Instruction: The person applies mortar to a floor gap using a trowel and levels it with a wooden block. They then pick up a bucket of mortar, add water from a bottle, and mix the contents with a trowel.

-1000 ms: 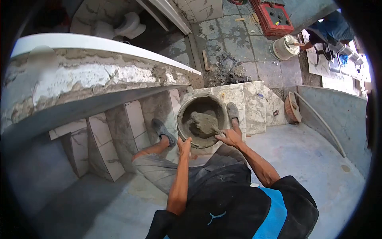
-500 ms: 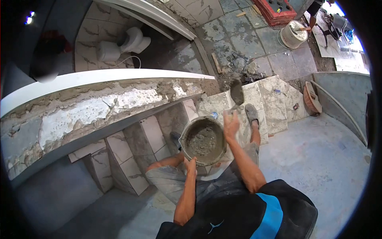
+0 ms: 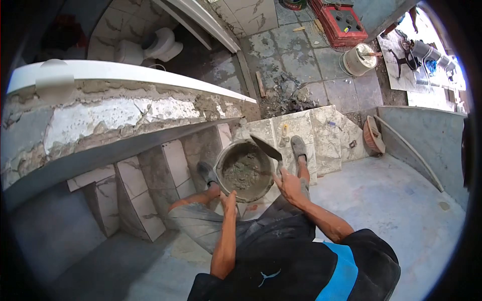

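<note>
A round bucket [image 3: 219, 175] stands between my feet, with grey wet mortar [image 3: 242, 173] inside. My left hand [image 3: 229, 201] is closed on its near rim. To the right of the bucket, my right hand [image 3: 289, 186] grips a trowel [image 3: 266, 147] by its handle. The trowel's dark, pointed blade slants over the bucket's far right rim, above the mortar. Most of the handle is hidden in my fingers.
Tiled stairs [image 3: 148, 188] descend at the left, beside a broken wall edge [image 3: 118, 115]. Rubble [image 3: 291, 95] lies beyond the tiled landing. Farther off are a white bucket [image 3: 359, 61] and a red crate [image 3: 342, 25]. An orange basin [image 3: 373, 135] leans at the right wall.
My right hand has brought the trowel back from the tiles beyond the bucket to over its rim. My left hand stays on the rim. The whole view has shifted slightly.
</note>
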`<action>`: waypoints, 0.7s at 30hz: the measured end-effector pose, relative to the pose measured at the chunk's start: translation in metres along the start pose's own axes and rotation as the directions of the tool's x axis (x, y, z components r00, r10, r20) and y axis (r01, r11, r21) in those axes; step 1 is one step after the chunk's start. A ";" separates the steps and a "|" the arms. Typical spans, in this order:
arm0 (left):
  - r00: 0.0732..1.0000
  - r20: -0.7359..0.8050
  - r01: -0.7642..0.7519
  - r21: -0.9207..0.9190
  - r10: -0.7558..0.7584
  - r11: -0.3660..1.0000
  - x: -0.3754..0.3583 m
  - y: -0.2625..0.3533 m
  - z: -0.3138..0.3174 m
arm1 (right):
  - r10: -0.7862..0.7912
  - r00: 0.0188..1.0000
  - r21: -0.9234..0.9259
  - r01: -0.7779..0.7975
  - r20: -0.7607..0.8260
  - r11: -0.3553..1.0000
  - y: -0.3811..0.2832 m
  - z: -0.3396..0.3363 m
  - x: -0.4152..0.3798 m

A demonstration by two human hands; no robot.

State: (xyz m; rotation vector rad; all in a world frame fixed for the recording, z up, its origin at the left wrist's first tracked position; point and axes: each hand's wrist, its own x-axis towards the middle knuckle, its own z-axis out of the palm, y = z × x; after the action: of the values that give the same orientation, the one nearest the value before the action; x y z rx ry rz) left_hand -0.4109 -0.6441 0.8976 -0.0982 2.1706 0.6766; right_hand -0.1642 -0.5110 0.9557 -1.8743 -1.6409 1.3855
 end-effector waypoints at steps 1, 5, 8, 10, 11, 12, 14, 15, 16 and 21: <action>0.988 -0.045 -0.136 0.157 0.145 0.978 -0.008 0.012 0.010 | -0.083 0.992 -0.165 0.098 0.094 0.981 0.016 -0.008 -0.002; 0.968 0.048 -0.252 0.160 0.247 0.954 -0.088 0.088 0.036 | -0.368 0.894 -0.394 0.444 0.257 0.804 0.052 0.022 0.013; 0.951 0.261 -0.197 0.108 0.164 0.974 -0.096 0.095 0.040 | -0.354 0.908 -0.469 0.419 0.226 0.777 0.019 0.006 0.030; 0.900 0.266 -0.408 0.237 0.345 0.881 -0.085 0.081 0.048 | -0.254 0.909 -0.470 0.393 0.331 0.791 0.024 0.006 0.039; 0.881 0.274 -0.458 0.280 0.387 0.844 -0.084 0.080 0.052 | -0.143 0.890 -0.476 0.360 0.433 0.802 0.031 0.004 0.043; 0.859 0.282 -0.504 0.321 0.427 0.802 -0.083 0.078 0.056 | -0.139 0.892 -0.482 0.357 0.430 0.800 0.041 0.001 0.046; 0.825 0.324 -0.541 0.221 0.462 0.811 -0.079 0.078 0.055 | -0.198 0.824 -0.350 0.427 0.531 0.834 0.059 -0.002 0.050; 0.836 0.381 -0.473 0.132 0.396 0.871 -0.093 0.095 0.053 | -0.034 0.730 -0.311 0.332 0.683 0.890 0.019 -0.039 0.053; 0.837 0.377 -0.475 0.143 0.396 0.868 -0.099 0.100 0.048 | -0.040 0.728 -0.300 0.331 0.684 0.895 0.024 -0.035 0.051; 0.918 0.204 -0.348 -0.001 0.341 0.938 -0.072 0.084 0.056 | 0.013 0.811 -0.293 0.197 0.585 0.936 0.056 -0.036 0.041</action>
State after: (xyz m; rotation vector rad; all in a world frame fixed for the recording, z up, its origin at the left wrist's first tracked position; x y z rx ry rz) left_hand -0.3496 -0.5562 0.9592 0.3674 2.0186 0.8067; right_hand -0.1070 -0.4787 0.9135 -1.5728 -2.3677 1.8548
